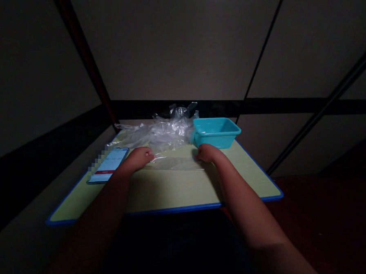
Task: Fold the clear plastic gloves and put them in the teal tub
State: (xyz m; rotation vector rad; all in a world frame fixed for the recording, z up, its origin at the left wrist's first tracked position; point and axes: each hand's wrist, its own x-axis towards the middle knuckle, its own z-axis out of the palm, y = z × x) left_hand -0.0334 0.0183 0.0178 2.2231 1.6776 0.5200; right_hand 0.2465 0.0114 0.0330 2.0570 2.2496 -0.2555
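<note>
A clear plastic sheet (175,163) is stretched flat between my two hands, low over the yellow tabletop. My left hand (140,157) is closed on its left end, with the thumb and fingers pinched together. At the right end my right hand (206,153) is closed on the plastic too, just in front of a turquoise basket (215,134). A crumpled heap of clear plastic (167,132) lies behind my hands, left of the basket.
A phone (109,166) with a lit screen lies at the left of the small table (174,193), which has a blue edge. Behind the table stands a panelled wall (175,46). Dark red floor (308,213) shows at the right.
</note>
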